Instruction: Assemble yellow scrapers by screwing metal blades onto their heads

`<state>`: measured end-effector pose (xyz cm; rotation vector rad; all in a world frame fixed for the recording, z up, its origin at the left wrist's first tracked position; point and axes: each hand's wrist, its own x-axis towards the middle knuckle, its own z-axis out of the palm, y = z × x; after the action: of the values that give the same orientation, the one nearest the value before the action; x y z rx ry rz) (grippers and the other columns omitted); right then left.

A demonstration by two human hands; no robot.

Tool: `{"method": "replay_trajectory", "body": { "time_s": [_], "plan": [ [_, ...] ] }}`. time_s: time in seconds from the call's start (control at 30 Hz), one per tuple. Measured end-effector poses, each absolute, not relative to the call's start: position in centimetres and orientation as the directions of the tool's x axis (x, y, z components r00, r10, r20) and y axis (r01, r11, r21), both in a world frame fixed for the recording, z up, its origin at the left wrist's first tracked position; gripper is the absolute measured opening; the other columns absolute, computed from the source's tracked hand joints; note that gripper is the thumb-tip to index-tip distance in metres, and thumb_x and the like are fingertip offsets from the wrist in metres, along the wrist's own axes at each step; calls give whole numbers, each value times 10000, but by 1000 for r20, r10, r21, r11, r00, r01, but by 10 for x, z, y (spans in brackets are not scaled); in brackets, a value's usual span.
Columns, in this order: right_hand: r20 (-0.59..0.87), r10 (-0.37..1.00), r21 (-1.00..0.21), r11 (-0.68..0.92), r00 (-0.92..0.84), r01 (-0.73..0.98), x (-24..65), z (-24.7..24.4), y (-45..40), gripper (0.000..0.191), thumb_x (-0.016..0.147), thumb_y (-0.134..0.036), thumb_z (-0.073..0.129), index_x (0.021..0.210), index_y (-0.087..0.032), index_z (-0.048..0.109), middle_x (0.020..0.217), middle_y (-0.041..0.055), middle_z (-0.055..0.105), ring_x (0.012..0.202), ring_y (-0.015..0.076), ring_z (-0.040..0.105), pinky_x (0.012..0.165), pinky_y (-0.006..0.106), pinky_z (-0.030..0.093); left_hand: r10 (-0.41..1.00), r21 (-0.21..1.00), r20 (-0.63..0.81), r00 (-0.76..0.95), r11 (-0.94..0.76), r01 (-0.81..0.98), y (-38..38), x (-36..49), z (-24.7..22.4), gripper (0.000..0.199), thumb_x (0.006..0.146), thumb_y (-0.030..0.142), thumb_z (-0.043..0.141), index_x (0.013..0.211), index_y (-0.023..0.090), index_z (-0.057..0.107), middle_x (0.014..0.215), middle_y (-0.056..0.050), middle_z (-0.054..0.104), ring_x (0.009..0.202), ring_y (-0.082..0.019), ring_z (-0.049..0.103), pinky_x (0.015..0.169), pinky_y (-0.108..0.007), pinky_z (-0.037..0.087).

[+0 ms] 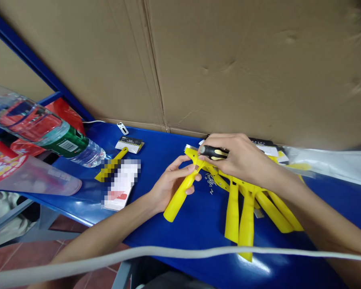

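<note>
A blue table [198, 224] runs beneath both hands. On it, under the right forearm and toward the body from the right hand, lies a spread of yellow T-shaped tools [246, 224]. One more yellow tool [180, 196] is raised in the left hand [168, 180], whose fingers wrap its neck; the head points away from the body, the handle back toward it. The right hand [237, 150] closes around a black-and-cream screwdriver [210, 152] at that head. The driver's tip is hidden, so whether it meets a screw cannot be told. Just beyond the left fingertips, below the right hand, small loose metal pieces [210, 180], probably screws, sit scattered.

To do this well, the left grip should probably stay firm near the head, so the tool cannot twist. The driver is best kept in line with the hole, pressed steadily, turned gently and eased off once snug.
</note>
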<state>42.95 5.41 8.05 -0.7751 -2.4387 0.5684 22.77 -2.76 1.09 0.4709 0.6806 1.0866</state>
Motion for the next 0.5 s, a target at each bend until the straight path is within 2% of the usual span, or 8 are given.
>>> {"method": "replay_trajectory", "body": {
  "time_s": [0.27,0.5],
  "plan": [
    [317,642,-574,716,-698,398,423,79,51,221,999,-414,705,890,-224,736,988,75,739,833,218,673,747,351,476,924,689,-255,286,381,-616,-31,230,8,379,830,229,901,1149,237,696,1007,-44,677,820,-166,703,483,-181,459],
    [268,662,-647,662,-700,378,422,79,50,220,984,-423,727,904,-221,761,976,66,749,821,211,664,748,352,472,918,684,-231,323,389,-617,-34,232,9,339,842,210,883,1125,230,697,1008,-35,640,833,-157,687,485,-179,463]
  ]
}}
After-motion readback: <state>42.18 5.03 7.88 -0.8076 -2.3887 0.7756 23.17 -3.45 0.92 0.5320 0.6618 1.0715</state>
